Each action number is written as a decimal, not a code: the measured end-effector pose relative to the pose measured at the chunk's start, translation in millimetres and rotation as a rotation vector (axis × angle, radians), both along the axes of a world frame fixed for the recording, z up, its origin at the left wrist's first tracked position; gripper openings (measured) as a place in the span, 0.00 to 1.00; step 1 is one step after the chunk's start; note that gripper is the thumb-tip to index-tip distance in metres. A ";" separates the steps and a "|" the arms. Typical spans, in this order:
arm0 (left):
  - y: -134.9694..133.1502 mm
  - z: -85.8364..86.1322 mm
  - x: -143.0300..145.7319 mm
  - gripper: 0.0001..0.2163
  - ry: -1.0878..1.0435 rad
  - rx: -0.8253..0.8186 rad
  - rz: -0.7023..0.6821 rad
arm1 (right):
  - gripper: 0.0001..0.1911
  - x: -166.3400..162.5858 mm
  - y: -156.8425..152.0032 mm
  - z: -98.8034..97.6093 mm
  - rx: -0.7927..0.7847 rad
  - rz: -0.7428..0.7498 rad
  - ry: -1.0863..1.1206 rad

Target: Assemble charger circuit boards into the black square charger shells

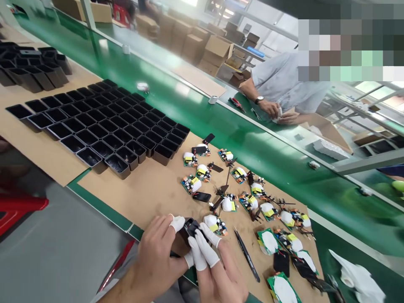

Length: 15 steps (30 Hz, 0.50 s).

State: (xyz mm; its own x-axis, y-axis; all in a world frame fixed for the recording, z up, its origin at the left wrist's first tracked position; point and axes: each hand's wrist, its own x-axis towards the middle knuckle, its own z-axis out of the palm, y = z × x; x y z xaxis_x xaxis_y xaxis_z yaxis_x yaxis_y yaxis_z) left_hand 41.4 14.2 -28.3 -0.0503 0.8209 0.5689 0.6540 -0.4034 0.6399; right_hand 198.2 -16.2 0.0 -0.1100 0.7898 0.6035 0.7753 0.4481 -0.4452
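A small black plastic case (190, 226) sits between my hands at the front edge of the brown board. My left hand (160, 246) is closed around its left side, with white covers on the fingertips. The covered fingers of my right hand (217, 263) press together on the case's top and right side, where a black part shows; they hide much of it. Just beyond lies a circuit board (215, 224) with a white blob and yellow tape. Black tweezers (246, 254) rest to the right of my right hand.
Rows of open black cases (110, 122) stand at left, with more piled cases (31, 67) behind. Several circuit boards with black end plates (202, 196) spread across the cardboard (151, 185). Beyond the green conveyor (176, 97), a person (284, 88) works by hand. White tissue (360, 275) lies at right.
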 end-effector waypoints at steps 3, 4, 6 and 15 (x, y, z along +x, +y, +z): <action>0.6 -0.5 0.5 0.07 -0.011 0.011 -0.008 | 0.23 -1.6 3.0 4.9 0.010 0.049 -0.078; 0.9 -0.2 0.5 0.06 -0.019 0.013 -0.015 | 0.21 -1.7 4.1 6.4 0.022 0.060 -0.099; 1.1 2.0 0.6 0.07 -0.039 0.014 -0.021 | 0.17 -1.8 5.4 9.8 0.033 0.065 -0.133; 2.5 24.2 5.6 0.09 -0.150 -0.065 0.026 | 0.10 -14.8 3.5 22.4 0.012 -0.042 -0.120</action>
State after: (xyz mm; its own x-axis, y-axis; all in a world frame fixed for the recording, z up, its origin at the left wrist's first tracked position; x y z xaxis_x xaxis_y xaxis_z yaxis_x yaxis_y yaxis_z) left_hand 47.0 16.6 -4.1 -0.1522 0.8529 0.4993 0.5587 -0.3425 0.7553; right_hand 183.4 -12.7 22.4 -0.1489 0.7881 0.5972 0.8409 0.4187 -0.3429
